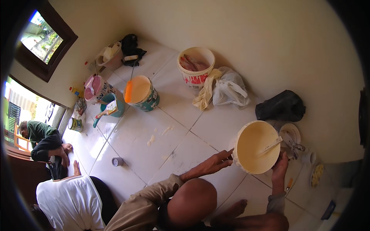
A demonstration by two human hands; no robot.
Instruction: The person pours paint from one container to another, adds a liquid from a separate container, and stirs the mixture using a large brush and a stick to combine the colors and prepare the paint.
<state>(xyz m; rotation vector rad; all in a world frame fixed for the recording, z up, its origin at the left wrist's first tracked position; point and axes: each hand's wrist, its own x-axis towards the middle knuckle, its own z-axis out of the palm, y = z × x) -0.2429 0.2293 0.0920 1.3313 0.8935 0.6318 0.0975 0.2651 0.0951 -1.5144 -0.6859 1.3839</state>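
A paint bucket (242,133) is in front of me on the right, its open mouth tilted toward me. Smooth cream paint (254,152) shows inside, and a pale flat stick (269,145) lies across the paint and rim. My left hand (216,162) is against the bucket's left side, its fingertips partly hidden at the wall. Around the lower right side, my right hand (280,168) grips the bucket, thumb near the rim. Whether the bucket's base rests on the floor is hidden.
Beyond stand a teal-patterned paint bucket (148,104), a teal dipper (118,101) with a brush, and a white bucket (194,80). Plastic bags (231,90) lie by the wall. Small containers (290,133) sit at right. Two people, one in a white shirt (71,202), sit at left.
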